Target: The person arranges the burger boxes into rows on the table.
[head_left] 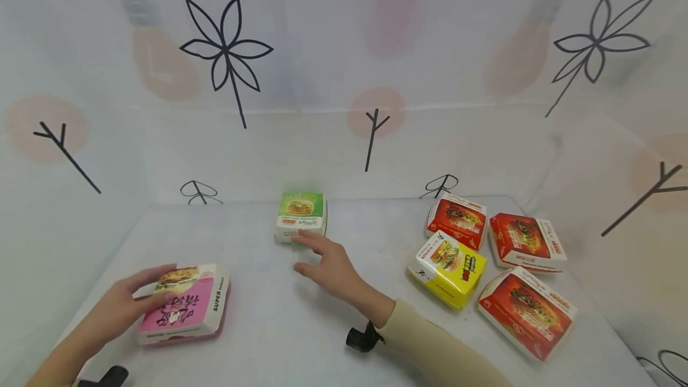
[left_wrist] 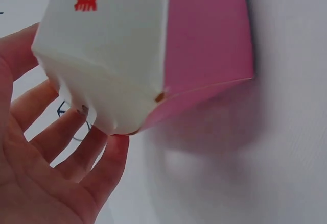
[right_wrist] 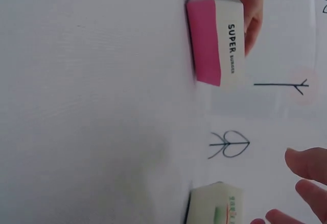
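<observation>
On the left in the head view, a pink burger box (head_left: 185, 306) with "SUPER BURGER" on its white side is gripped by my left hand (head_left: 120, 309). The left wrist view has the fingers (left_wrist: 110, 165) bent around the white end of that box (left_wrist: 112, 45). At the back middle stands a green-and-white burger box (head_left: 301, 217). My right hand (head_left: 330, 261) hovers just in front of it with fingers extended and holds nothing; whether a fingertip touches the box I cannot tell. The right wrist view shows part of this hand and both boxes.
On the right side of the white table (head_left: 258, 327) lie a yellow burger box (head_left: 448, 267) and red burger boxes (head_left: 527, 312), one (head_left: 527, 240) at the far right and one (head_left: 458, 220) behind the yellow one. A printed white curtain (head_left: 301, 76) closes off the back and sides.
</observation>
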### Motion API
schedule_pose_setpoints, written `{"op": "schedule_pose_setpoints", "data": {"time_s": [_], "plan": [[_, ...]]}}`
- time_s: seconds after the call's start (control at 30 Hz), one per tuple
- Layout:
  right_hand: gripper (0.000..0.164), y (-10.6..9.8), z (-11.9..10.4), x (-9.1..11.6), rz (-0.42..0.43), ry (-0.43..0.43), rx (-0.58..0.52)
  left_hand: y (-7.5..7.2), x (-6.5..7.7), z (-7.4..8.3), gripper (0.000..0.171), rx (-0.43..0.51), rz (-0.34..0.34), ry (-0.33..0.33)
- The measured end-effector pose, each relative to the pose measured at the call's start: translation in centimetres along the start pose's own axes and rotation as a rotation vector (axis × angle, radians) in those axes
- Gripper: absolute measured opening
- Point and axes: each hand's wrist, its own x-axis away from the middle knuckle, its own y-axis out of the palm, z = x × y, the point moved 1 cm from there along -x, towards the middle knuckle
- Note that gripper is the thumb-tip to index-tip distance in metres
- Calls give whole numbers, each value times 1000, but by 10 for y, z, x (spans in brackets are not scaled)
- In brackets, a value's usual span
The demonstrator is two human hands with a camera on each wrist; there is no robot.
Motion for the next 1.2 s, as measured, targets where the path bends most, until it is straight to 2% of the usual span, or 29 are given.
{"op": "schedule_pose_setpoints", "data": {"time_s": [0.27,0.57,0.8,1.03,1.2], "plan": [[51,7,5,3,-51,44,-72,27,-6,22,77,52,35,20],[51,10,7,4,-79,85,-68,62,-18,53,70,98,74,72],[50,10,13,5,-97,118,-57,85,-33,74,71,142,72,60],[49,8,15,6,-114,174,-73,107,-44,95,66,173,69,104],[47,5,21,8,-106,221,-32,119,-52,106,65,167,62,145]]}}
